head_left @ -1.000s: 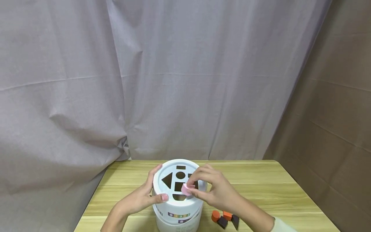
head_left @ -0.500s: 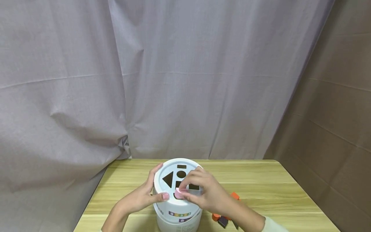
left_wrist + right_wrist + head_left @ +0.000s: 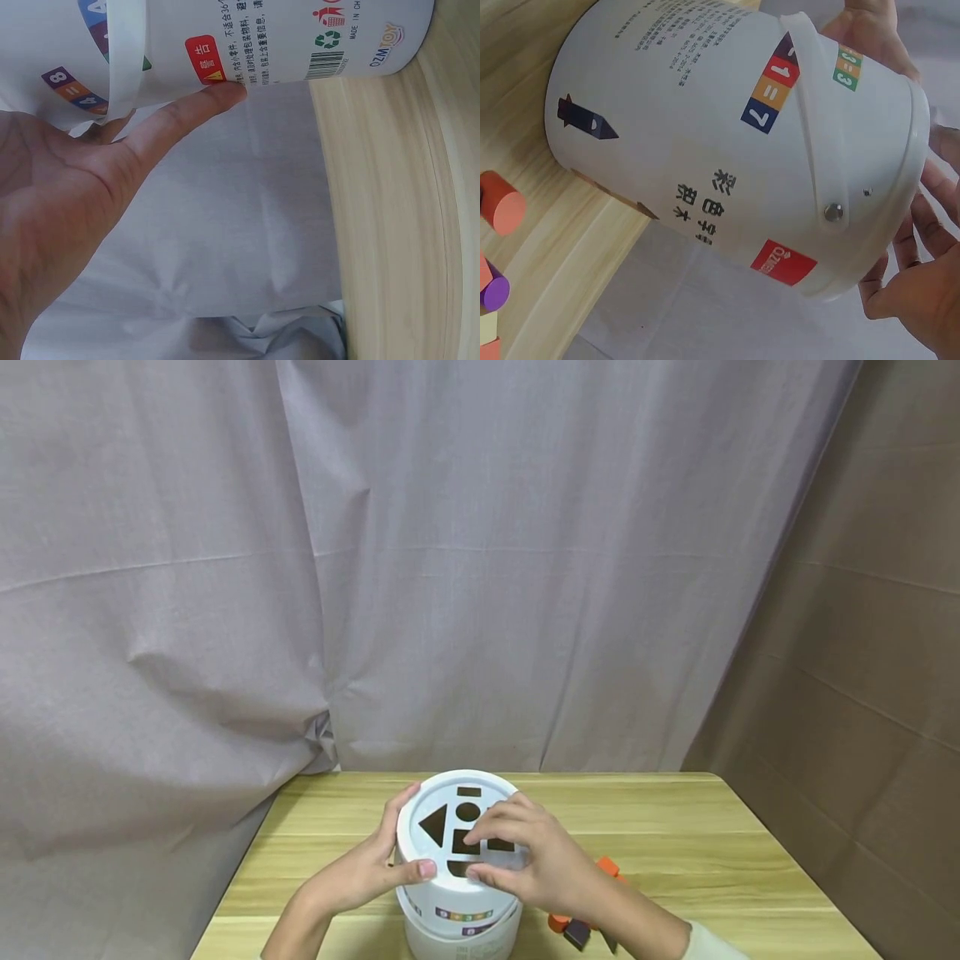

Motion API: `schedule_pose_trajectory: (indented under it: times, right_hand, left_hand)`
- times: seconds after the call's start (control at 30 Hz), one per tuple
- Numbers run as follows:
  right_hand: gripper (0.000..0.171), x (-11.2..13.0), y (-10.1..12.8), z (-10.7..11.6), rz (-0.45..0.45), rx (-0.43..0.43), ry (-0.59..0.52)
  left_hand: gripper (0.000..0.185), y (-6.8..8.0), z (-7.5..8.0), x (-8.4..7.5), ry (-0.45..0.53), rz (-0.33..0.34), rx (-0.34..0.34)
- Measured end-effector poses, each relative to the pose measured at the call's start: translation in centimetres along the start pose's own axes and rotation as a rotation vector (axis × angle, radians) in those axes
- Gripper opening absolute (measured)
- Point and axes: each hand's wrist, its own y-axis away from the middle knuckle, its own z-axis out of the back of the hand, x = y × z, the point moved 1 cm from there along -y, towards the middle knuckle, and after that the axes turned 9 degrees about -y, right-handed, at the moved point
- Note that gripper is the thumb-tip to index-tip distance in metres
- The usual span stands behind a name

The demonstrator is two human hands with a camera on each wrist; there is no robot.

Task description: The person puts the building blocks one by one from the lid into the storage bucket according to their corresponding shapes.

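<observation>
A white lidded toy bucket (image 3: 457, 949) stands upright on the table, its lid (image 3: 491, 791) cut with several shaped holes. My left hand (image 3: 367, 870) holds the bucket at the left of the rim, thumb on the lid and fingers round the side. In the left wrist view one finger (image 3: 184, 116) lies along the printed wall. My right hand (image 3: 536, 856) is over the right of the lid, fingertips near the square hole and thumb at the half-round hole (image 3: 457, 867). Nothing shows between thumb and fingers. No pink block is visible.
Right of the bucket, partly behind the right forearm, lie an orange cylinder (image 3: 558, 923), a black block (image 3: 577, 934) and an orange block (image 3: 608, 866). A purple cylinder (image 3: 495, 294) shows in the right wrist view. A grey curtain (image 3: 465, 568) hangs behind the wooden table (image 3: 675, 827).
The right hand moved left with a pink block to the half-round hole. The block has gone from view and the pinching fingers have parted. The left hand stayed on the rim.
</observation>
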Motion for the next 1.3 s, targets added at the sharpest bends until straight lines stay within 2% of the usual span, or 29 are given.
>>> schedule_pose_trajectory:
  times: [0.4, 0.73, 0.93, 1.07, 1.3]
  right_hand:
    - [0.025, -0.3, 0.9, 2.5, -0.034, -0.024, 0.052]
    - [0.035, -1.6, 3.1, 5.2, -0.066, -0.076, 0.129]
    - [0.037, -2.3, 4.7, 5.9, -0.081, -0.076, 0.143]
    - [0.041, -2.8, 5.5, 6.4, -0.094, -0.077, 0.161]
    - [0.047, -4.5, 6.9, 7.9, -0.129, -0.071, 0.211]
  left_hand:
    - [0.115, -0.4, 0.1, 0.1, -0.005, -0.019, -0.014]
    - [0.115, -0.6, 0.3, 0.1, -0.012, -0.025, -0.02]
    - [0.115, 0.1, 0.5, 0.4, -0.013, -0.009, -0.018]
    - [0.114, 0.6, 1.0, 0.5, -0.023, -0.032, -0.031]
    - [0.112, 0.4, 1.8, 0.5, -0.01, -0.072, -0.045]
